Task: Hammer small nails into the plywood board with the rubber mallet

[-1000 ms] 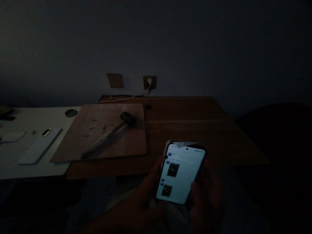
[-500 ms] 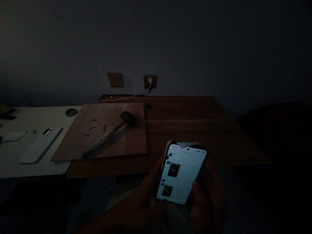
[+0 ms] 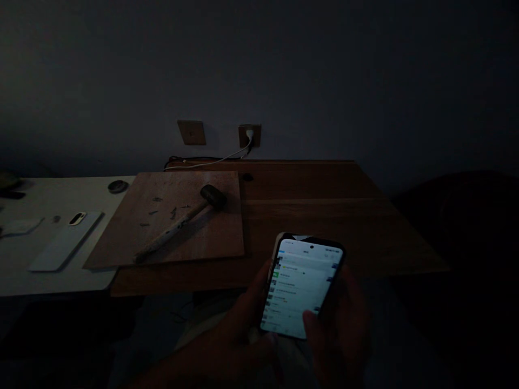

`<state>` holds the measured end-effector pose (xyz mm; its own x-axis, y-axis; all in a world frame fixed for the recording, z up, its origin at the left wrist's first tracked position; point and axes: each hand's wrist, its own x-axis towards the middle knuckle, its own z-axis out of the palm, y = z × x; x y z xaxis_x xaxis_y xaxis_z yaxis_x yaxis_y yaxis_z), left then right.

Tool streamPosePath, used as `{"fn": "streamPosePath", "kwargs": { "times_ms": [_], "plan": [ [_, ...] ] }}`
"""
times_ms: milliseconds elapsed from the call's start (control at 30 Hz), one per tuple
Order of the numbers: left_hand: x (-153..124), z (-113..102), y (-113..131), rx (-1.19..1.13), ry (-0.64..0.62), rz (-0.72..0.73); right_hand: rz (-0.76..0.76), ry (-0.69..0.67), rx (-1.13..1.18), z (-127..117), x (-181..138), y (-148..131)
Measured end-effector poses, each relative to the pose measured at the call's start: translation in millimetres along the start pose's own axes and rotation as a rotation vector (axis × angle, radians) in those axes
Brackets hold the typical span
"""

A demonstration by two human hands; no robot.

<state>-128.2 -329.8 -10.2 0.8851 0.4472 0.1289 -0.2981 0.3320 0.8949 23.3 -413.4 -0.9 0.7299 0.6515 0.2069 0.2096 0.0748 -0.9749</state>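
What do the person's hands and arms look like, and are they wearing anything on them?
Both are bare: the left hand and the right hand show no gloves, and no rings or watch can be made out. The room is very dim, so they appear only as dark shapes with rounded fingers. The left forearm runs toward the bottom edge with no sleeve that can be made out.

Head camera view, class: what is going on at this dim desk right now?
A person holds a lit phone in both hands, the left hand cradling its side and the right hand with its thumb over the screen, which shows a list. Behind, a mallet lies untouched on a wooden board on the desk. Another phone lies face down to the left.
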Motion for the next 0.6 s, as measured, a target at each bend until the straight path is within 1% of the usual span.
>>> {"fn": "streamPosePath", "kwargs": {
  "times_ms": [233, 367, 500, 600],
  "plan": [
    [-3, -2, -2, 0.035, 0.024, 0.012, 0.022, -0.033, 0.070, -6, 2, 8],
    [-3, -5, -5, 0.083, -0.010, 0.030, 0.022, -0.051, 0.075, -13, 4, 14],
    [-2, -3, -3, 0.053, 0.005, 0.018, 0.042, -0.040, 0.075, -17, 3, 20],
    [-1, -3, -2, 0.042, 0.003, 0.044, 0.035, -0.026, 0.106, -16, 2, 19]
  ]
}}
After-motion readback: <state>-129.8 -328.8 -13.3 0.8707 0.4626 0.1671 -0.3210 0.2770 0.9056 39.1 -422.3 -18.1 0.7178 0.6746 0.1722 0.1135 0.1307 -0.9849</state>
